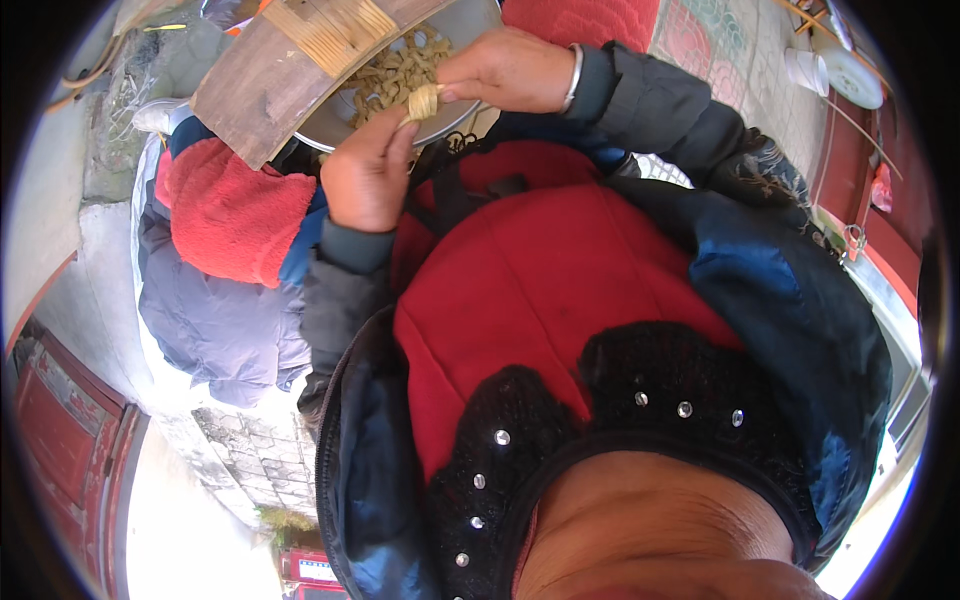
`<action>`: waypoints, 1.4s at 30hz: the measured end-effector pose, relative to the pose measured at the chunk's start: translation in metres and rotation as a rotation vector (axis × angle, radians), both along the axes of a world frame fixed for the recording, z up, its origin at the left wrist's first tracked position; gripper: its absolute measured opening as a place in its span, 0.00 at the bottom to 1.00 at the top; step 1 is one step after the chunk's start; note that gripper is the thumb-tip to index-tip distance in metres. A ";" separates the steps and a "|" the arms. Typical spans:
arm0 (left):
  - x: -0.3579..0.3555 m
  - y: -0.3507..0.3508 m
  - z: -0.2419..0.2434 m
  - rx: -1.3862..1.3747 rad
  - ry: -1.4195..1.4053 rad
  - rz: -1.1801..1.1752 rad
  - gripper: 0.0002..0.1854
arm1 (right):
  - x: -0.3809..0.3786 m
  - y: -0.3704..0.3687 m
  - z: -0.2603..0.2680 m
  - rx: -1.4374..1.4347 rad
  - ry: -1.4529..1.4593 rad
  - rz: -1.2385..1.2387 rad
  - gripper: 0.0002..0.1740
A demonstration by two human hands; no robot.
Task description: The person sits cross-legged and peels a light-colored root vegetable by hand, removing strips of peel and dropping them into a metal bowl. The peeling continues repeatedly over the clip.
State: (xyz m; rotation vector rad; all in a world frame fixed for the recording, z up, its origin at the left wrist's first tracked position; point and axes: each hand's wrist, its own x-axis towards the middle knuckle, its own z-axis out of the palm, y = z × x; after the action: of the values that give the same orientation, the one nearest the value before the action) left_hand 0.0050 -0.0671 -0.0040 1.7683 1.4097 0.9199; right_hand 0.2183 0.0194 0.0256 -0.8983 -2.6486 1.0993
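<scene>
My left hand and my right hand hold a small bundle of pale yellow strips between them, with a band wound round its middle. My left hand pinches the lower left end, my right hand the upper right end, and a silvery bangle is on the right wrist. Beneath and behind the hands is a round metal basin with many similar yellowish knotted pieces in it. Across the basin's left part lies a wooden board with a ribbed lighter section.
Red fluffy cloth and a grey-purple garment lie left of my left arm. More red cloth is beyond my right hand. A white bucket stands on the paving at upper right. Red doors are at lower left.
</scene>
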 end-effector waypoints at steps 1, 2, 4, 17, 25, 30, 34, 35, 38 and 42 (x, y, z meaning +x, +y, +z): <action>-0.011 -0.003 -0.002 -0.152 -0.203 -0.051 0.09 | 0.006 0.002 0.004 0.003 -0.031 0.052 0.13; -0.022 -0.008 0.005 -0.287 -0.290 -0.055 0.07 | 0.007 0.003 0.005 0.003 -0.048 0.126 0.13; -0.026 -0.007 0.013 -0.362 -0.432 -0.075 0.07 | 0.009 0.002 0.001 0.039 0.020 0.119 0.13; 0.000 0.005 0.002 -0.287 -0.345 -0.036 0.05 | -0.021 0.011 0.000 0.140 -0.098 0.182 0.16; -0.008 0.010 0.007 -0.435 -0.471 -0.002 0.08 | -0.016 0.019 0.014 -0.469 0.020 -0.070 0.10; -0.034 0.061 -0.004 -0.324 -0.493 0.125 0.11 | -0.034 0.053 -0.020 -0.162 0.213 -0.283 0.11; -0.046 0.090 -0.017 -0.325 -0.465 0.206 0.10 | -0.047 0.068 -0.034 -0.107 0.270 -0.364 0.11; -0.047 0.095 -0.025 -0.311 -0.453 0.214 0.10 | -0.050 0.071 -0.037 -0.090 0.272 -0.382 0.10; -0.046 0.105 -0.048 -0.236 -0.443 0.253 0.07 | -0.055 0.076 -0.053 -0.027 0.287 -0.413 0.09; -0.043 0.117 -0.085 -0.031 -0.059 0.301 0.07 | -0.062 0.076 -0.081 0.093 0.270 -0.416 0.07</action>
State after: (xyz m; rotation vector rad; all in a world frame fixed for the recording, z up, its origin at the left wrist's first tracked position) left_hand -0.0376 0.0495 -0.0893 1.5184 1.6709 1.0889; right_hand 0.1568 0.0952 -0.0554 -1.1246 -2.1472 0.9119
